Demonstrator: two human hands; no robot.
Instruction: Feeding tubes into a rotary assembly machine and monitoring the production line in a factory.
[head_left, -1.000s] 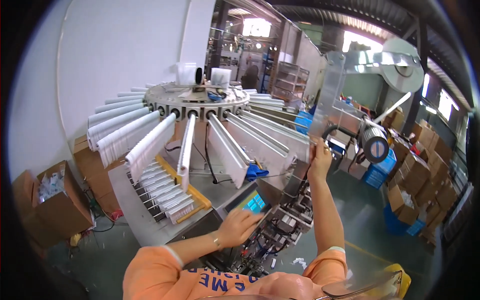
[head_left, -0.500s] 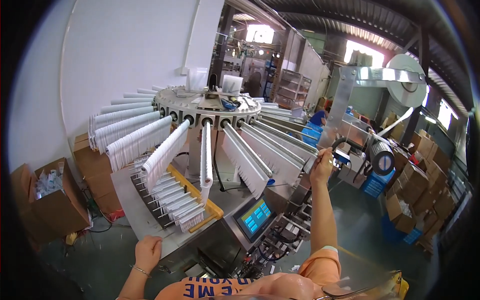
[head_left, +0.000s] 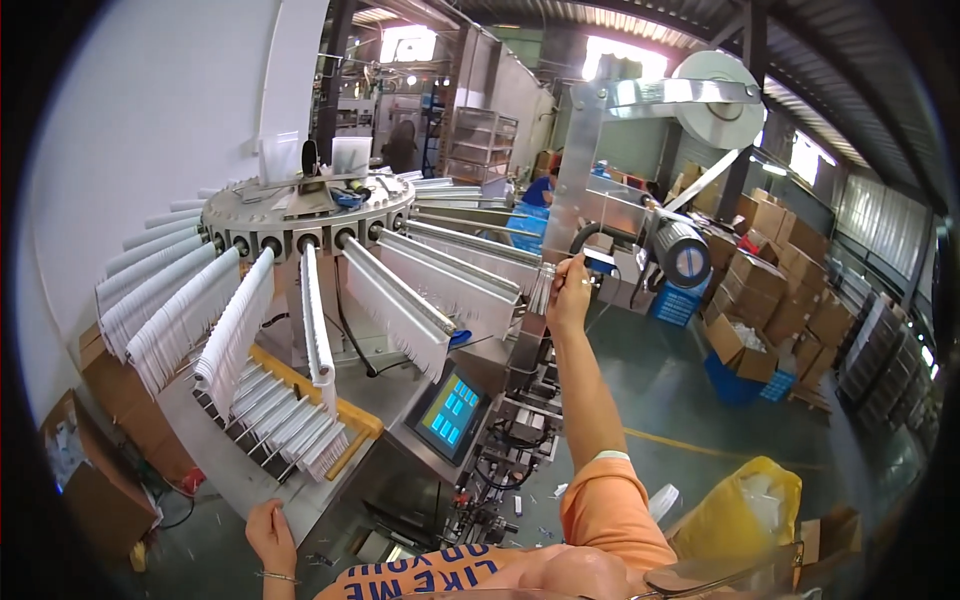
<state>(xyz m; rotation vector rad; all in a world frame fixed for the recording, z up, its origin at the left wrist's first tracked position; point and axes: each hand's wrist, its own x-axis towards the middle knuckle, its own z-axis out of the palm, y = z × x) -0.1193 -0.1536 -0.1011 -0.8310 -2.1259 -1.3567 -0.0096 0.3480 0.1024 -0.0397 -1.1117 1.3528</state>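
Observation:
A round metal turntable machine [head_left: 300, 215] stands ahead, with rods fanning out from it. Rows of thin white strips [head_left: 405, 300] hang from the rods like fringe. My right arm is stretched forward, and my right hand [head_left: 568, 290] is closed at the outer end of a right-hand rod, beside a metal upright. What its fingers pinch is too small to make out. Low at the left, my left hand [head_left: 268, 532] is loosely curled next to the corner of a metal table [head_left: 310, 500], with nothing visible in it. On that table, a rack [head_left: 285, 415] of white strips lies against a yellow-brown bar.
A touchscreen [head_left: 448, 418] faces me, with machine parts [head_left: 520, 430] to its right. A large white roll [head_left: 718, 100] hangs above a motor [head_left: 680, 255]. Cardboard boxes [head_left: 765, 285], a yellow bag [head_left: 740, 510] and blue crates [head_left: 735, 375] stand right. Another person [head_left: 540, 195] is farther back.
My view has turned right, so the machine sits farther left and the yellow bag shows. My right hand stays at the rod's end; my left stays curled near the table corner.

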